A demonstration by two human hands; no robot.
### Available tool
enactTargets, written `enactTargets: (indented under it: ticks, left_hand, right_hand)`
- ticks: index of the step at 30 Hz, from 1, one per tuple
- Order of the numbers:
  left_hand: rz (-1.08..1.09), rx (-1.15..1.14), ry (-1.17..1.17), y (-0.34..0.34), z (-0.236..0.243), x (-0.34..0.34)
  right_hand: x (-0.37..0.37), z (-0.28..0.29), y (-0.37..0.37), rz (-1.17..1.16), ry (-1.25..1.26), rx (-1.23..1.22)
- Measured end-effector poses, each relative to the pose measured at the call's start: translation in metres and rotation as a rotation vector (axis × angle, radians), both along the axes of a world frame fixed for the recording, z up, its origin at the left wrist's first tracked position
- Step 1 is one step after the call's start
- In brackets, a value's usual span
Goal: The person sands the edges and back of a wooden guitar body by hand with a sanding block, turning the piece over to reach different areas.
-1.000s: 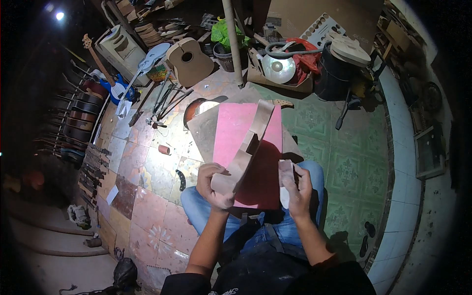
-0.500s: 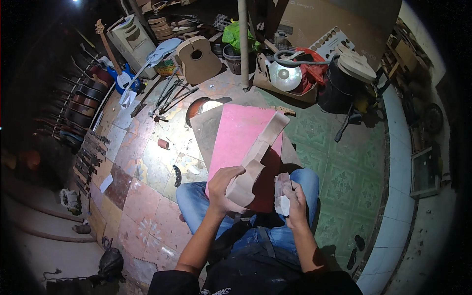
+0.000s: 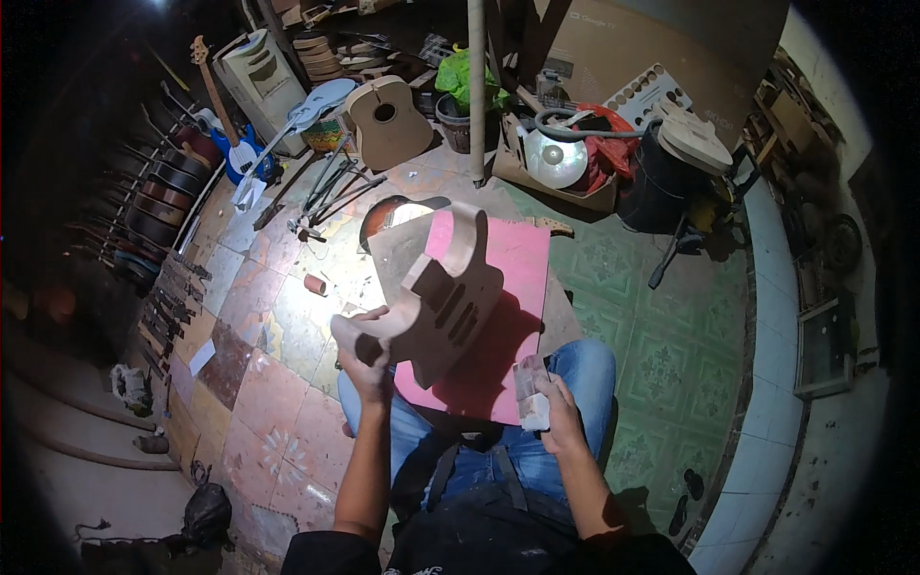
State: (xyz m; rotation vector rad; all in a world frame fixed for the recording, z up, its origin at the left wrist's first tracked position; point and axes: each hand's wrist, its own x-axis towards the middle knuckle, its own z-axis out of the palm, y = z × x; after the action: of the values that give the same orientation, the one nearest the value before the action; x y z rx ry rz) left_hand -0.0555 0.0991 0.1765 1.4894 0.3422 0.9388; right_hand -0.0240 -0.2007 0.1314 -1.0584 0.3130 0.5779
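Guitar body (image 3: 443, 321) of bare pale wood, at the centre of the frame, tilted over a pink board (image 3: 527, 268), with slot-like cavities in the face turned toward the right; contact with the board impossible to tell. Left hand (image 3: 366, 369): grip clamped around the lower-left end of the wood. Right hand (image 3: 563, 417), low and right of centre: grip together on a pale rectangular block (image 3: 530, 381), white at the near end and well apart from the wood.

Step in hand, as judged from the pose: holding and angling of the wood, perhaps for a look at the surface, with the block in reserve. Requirements of a next move, likewise by judgement: firm left-hand support, a stable lean on the board and, for any contact, the block flat against the wood, clear of the cavity rims.

Farther out: on the tiled floor (image 3: 287, 450), left of centre, a reddish-brown cylinder (image 3: 315, 285); at upper left, a blue electric guitar (image 3: 245, 158); above centre, a neckless acoustic guitar (image 3: 388, 139); at upper right, a large brown carton (image 3: 632, 57).

Writing: printed lettering on the carton, in separate places; pale lettering on dark clothing (image 3: 470, 537) at the lower edge, cut off by the frame and illegible; on the wood, none discernible.
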Motion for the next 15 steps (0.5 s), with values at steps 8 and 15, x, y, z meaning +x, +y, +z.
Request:
enactTargets:
  ticks: [8, 15]
  left_hand:
    - [0.078, -0.154, -0.125, 0.027, 0.023, 0.017]
    - [0.243, -0.102, 0.038, 0.01, 0.031, 0.029]
  right_hand:
    - [0.013, -0.041, 0.017, 0.103, -0.159, -0.235]
    - [0.037, -0.096, 0.026, 0.113, 0.042, -0.143]
